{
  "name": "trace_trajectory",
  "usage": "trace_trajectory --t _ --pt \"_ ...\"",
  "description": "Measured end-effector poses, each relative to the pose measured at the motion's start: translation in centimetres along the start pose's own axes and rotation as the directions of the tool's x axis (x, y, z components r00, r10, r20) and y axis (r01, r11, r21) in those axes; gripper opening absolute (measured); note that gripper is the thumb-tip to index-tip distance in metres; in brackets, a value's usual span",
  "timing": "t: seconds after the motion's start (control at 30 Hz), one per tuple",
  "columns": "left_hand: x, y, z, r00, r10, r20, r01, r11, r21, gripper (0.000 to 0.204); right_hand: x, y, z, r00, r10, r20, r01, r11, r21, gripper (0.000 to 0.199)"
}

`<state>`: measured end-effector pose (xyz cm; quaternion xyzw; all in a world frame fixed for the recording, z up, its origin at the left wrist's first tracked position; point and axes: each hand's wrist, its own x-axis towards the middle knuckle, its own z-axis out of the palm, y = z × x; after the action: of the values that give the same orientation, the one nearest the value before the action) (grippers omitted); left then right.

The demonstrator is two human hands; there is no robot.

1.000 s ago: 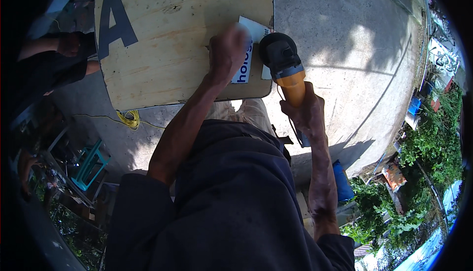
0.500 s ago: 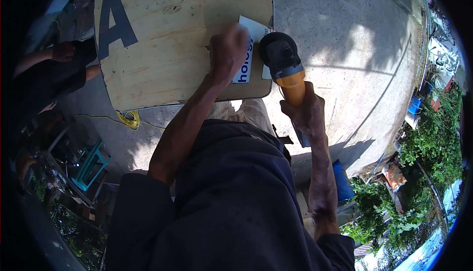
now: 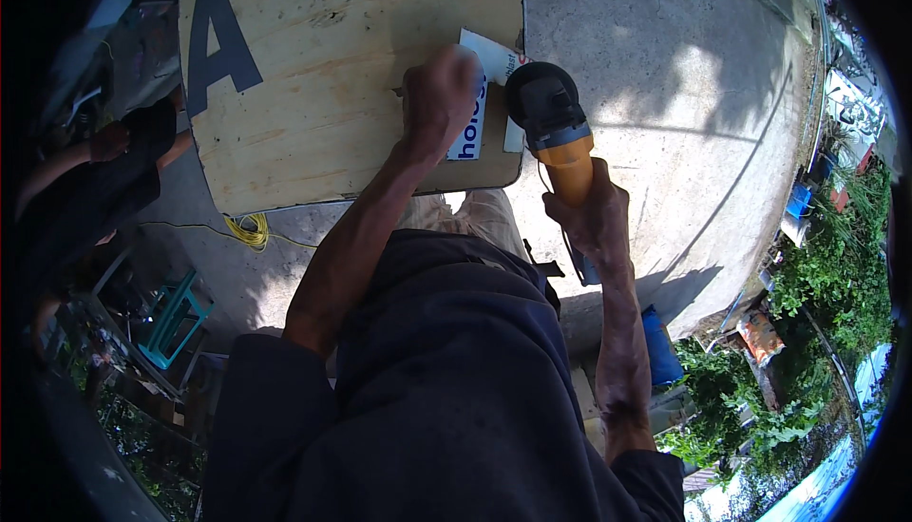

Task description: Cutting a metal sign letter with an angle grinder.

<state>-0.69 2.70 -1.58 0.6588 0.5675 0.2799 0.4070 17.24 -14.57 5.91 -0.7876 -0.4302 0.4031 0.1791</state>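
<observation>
I am gripping an angle grinder [image 3: 556,137] in my right hand [image 3: 587,221], fingers wrapped tight around its orange body. Its long axis is running from about five o'clock at my hand to eleven o'clock, with the black round head pointing away from me and sitting at the right edge of a plywood board [image 3: 351,75]. My left hand [image 3: 439,102] is pressing down, fist-like, on the board, just at nine o'clock of the grinder head; I cannot tell whether it is holding anything. Under it a white card with blue print [image 3: 480,94] is lying flat. The board is pale, rough-grained, with rounded corners and a large dark letter painted at ten o'clock. It is resting over grey, coarse concrete ground [image 3: 684,113]. A coil of yellow cord [image 3: 249,230] is lying at seven o'clock of the board.
</observation>
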Motion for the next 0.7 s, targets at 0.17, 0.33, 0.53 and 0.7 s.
trace_trajectory --t 0.17,0.33,0.53,0.7 --pt "0.1 0.4 0.1 1.000 -0.019 -0.007 0.019 1.000 0.004 0.032 -0.4 -0.9 0.6 1.000 -0.015 -0.015 0.015 1.000 0.008 0.054" --pt "0.5 0.0 0.0 1.000 -0.024 -0.007 0.024 1.000 0.011 0.034 -0.4 -1.6 0.4 0.999 -0.040 -0.012 0.040 0.999 0.000 0.053" --pt "0.6 -0.6 0.2 0.998 -0.049 -0.029 0.049 0.999 -0.019 0.038 -0.2 -1.2 0.6 0.998 -0.056 -0.019 0.055 0.998 -0.041 0.053" --pt "0.9 -0.2 -0.3 0.999 -0.048 0.011 0.048 0.998 0.031 0.036 -0.1 -0.6 0.4 0.998 -0.013 -0.053 0.007 0.994 -0.105 0.053"
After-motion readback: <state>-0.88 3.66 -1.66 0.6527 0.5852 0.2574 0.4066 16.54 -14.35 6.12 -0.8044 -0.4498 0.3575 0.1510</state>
